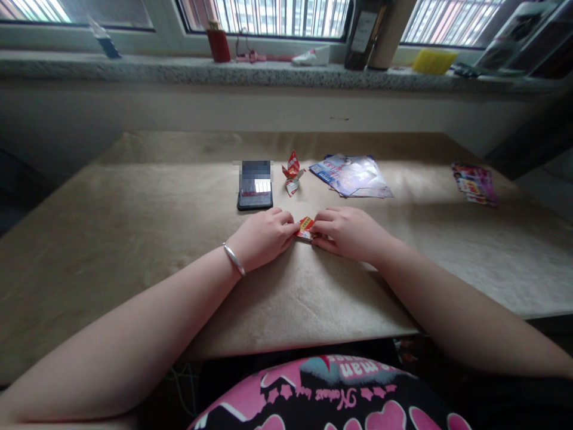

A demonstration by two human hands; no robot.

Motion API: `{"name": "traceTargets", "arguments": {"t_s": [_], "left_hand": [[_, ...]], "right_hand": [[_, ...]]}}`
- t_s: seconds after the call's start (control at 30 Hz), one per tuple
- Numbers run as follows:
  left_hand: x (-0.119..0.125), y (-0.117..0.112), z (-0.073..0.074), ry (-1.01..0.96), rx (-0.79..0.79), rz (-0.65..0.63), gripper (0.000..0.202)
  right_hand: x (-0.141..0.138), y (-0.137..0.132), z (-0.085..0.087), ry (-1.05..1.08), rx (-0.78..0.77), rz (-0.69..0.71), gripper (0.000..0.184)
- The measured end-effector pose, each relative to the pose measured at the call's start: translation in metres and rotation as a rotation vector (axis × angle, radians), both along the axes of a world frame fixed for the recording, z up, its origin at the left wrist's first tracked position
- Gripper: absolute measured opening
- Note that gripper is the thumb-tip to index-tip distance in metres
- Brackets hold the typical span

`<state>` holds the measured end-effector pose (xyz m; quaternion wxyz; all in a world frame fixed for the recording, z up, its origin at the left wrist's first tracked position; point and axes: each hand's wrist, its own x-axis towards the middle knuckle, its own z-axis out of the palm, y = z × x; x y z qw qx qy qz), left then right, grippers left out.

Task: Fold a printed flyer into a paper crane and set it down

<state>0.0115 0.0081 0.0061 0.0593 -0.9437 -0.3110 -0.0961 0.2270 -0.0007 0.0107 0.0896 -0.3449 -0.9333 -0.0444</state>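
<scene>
A small folded piece of red, yellow and white printed paper (305, 228) lies on the table between my hands. My left hand (264, 236), with a silver bracelet at its wrist, pinches the paper's left side. On the right side, the bent fingers of my right hand (347, 233) grip the same piece, thumb near its lower edge. Just beyond stands a folded paper flower (292, 172) in similar red and white print, its petals spread. A dark phone (255, 185) lies to the left of the flower. My fingers hide part of the folded paper.
Several printed sheets (353, 174) lie in a pile right of the flower. A pink and purple packet or stack of paper (474, 184) rests at the table's far right. Behind the table (134, 251), a stone windowsill (179, 70) holds a red container (218, 45) and a yellow object (434, 61).
</scene>
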Motion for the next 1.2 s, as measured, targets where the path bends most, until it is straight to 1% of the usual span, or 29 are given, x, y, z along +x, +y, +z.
{"name": "traceTargets", "arguments": {"t_s": [0.1,0.2,0.37,0.53,0.6,0.7,0.8,0.9,1.03,1.2], "left_hand": [[0.0,0.001,-0.002,-0.005,0.007,0.018,0.023],[0.0,0.003,-0.004,-0.034,-0.008,0.007,0.024],[-0.001,0.006,-0.006,-0.073,-0.05,-0.003,0.025],[-0.002,0.007,-0.006,-0.122,-0.09,-0.003,0.023],[-0.002,0.007,-0.008,-0.181,-0.11,0.005,0.02],[-0.002,0.008,-0.01,-0.339,-0.154,0.024,0.015],[-0.001,0.008,-0.012,-0.515,-0.194,0.035,0.015],[-0.001,0.008,-0.011,-0.646,-0.213,0.042,0.015],[0.0,0.005,-0.007,-0.695,-0.229,0.048,0.018],[0.001,0.004,-0.006,-0.704,-0.233,0.06,0.02]], "right_hand": [[-0.001,0.001,-0.002,0.008,-0.029,-0.005,0.024],[-0.002,0.001,-0.003,0.001,-0.029,-0.025,0.025],[-0.006,-0.004,-0.002,-0.044,0.053,-0.055,0.023],[-0.008,-0.005,-0.004,-0.009,0.09,-0.156,0.026],[-0.007,-0.003,-0.006,0.065,0.074,-0.202,0.026],[-0.004,-0.001,-0.007,0.22,0.009,-0.248,0.022],[-0.003,-0.001,-0.007,0.334,-0.048,-0.253,0.02],[-0.004,-0.004,-0.005,0.369,-0.074,-0.244,0.021],[-0.006,-0.007,-0.003,0.388,-0.112,-0.221,0.021],[-0.008,-0.006,-0.003,0.394,-0.148,-0.252,0.017]]}}
